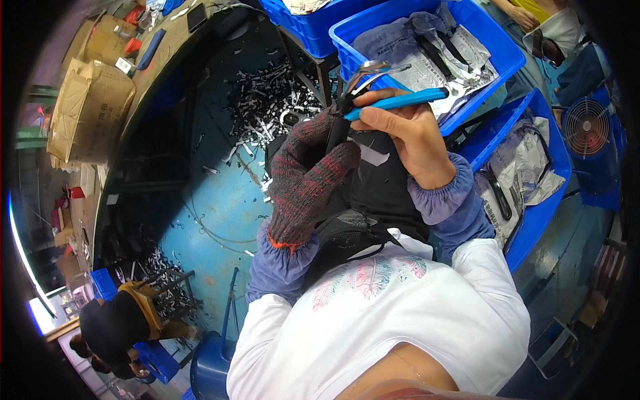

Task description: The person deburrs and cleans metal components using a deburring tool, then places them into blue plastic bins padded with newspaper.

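Note:
My left hand (305, 175), in a dark grey and red knitted glove, is closed round a black-handled item (339, 132). Curved shiny metal parts (365, 75) stick up past its far end; their exact kind is hard to make out. Bare-fingered, my right hand (415, 133) grips a slim tool with a light-blue handle (403, 99), thumb along its near side. The tool's left end meets the black item beside my gloved fingers, and its working tip is hidden there. Both hands are held close together above my dark-clothed lap.
Right of my hands, a blue bin (510, 57) and a lower blue bin (563, 157) hold paper and black-handled pieces. Black and white scraps (267, 93) litter the floor. A cardboard box (93, 110) stands left, a fan (587, 127) right. Other people are at lower left and upper right.

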`<action>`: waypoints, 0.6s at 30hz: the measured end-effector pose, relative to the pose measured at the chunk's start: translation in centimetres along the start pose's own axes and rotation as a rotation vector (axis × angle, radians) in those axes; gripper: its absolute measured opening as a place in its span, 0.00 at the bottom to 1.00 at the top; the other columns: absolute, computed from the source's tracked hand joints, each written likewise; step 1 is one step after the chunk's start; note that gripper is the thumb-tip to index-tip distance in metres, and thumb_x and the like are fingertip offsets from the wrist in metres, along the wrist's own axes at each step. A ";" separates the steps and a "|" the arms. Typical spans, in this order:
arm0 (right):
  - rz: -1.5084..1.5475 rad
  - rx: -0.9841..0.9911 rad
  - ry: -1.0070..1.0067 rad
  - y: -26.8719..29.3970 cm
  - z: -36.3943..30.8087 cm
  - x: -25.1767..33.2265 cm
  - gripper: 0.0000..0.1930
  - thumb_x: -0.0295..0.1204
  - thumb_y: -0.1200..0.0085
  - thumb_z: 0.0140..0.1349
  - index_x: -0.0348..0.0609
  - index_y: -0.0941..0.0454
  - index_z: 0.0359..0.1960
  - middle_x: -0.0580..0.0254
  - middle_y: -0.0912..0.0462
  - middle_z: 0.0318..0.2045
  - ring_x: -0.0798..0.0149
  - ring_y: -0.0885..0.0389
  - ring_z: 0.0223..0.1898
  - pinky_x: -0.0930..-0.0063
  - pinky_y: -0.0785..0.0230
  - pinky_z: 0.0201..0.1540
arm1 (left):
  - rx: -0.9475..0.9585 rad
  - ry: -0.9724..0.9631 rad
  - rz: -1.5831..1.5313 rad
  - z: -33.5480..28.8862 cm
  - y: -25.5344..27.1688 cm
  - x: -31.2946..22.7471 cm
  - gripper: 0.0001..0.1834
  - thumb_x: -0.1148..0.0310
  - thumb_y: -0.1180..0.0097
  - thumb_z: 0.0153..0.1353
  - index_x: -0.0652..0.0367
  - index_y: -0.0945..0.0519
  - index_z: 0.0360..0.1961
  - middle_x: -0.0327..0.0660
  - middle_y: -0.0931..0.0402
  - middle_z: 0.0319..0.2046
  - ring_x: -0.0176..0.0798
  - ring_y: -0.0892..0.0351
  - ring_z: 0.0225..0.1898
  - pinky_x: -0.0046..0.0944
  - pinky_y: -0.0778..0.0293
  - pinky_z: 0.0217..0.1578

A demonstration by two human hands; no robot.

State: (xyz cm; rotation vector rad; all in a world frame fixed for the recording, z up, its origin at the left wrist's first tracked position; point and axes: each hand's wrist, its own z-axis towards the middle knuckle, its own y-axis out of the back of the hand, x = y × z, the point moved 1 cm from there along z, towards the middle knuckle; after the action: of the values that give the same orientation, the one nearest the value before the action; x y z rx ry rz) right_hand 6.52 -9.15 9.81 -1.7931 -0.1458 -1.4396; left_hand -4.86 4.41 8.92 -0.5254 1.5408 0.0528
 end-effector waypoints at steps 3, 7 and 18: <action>-0.028 -0.007 0.033 0.0 0.0 0.1 0.11 0.21 0.39 0.58 0.28 0.21 0.42 0.50 0.17 0.39 0.60 0.15 0.38 0.73 0.22 0.46 | 0.002 0.032 -0.034 0.1 -0.2 0.2 0.23 0.79 0.35 0.56 0.65 0.24 0.54 0.42 0.21 0.41 0.32 0.19 0.36 0.31 0.22 0.36; -0.058 -0.009 0.057 0.4 0.0 -0.5 0.12 0.21 0.38 0.58 0.29 0.21 0.42 0.51 0.16 0.37 0.61 0.14 0.38 0.74 0.21 0.45 | -0.021 -0.106 -0.031 0.4 0.0 1.9 0.23 0.80 0.36 0.55 0.66 0.24 0.54 0.44 0.22 0.44 0.34 0.19 0.39 0.33 0.21 0.38; 0.280 -0.099 -0.112 3.6 2.0 -4.8 0.11 0.28 0.43 0.65 0.36 0.22 0.46 0.53 0.16 0.40 0.60 0.15 0.42 0.71 0.21 0.47 | -0.062 -0.209 -0.583 0.2 -2.7 0.4 0.28 0.64 0.41 0.64 0.63 0.32 0.62 0.52 0.22 0.47 0.42 0.18 0.32 0.35 0.21 0.31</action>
State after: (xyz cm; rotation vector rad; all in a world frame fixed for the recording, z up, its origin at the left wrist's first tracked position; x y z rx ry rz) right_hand 8.34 -8.39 3.82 -1.8902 0.1174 -1.1668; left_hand -3.69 1.92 9.32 -0.9701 1.1398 -0.2853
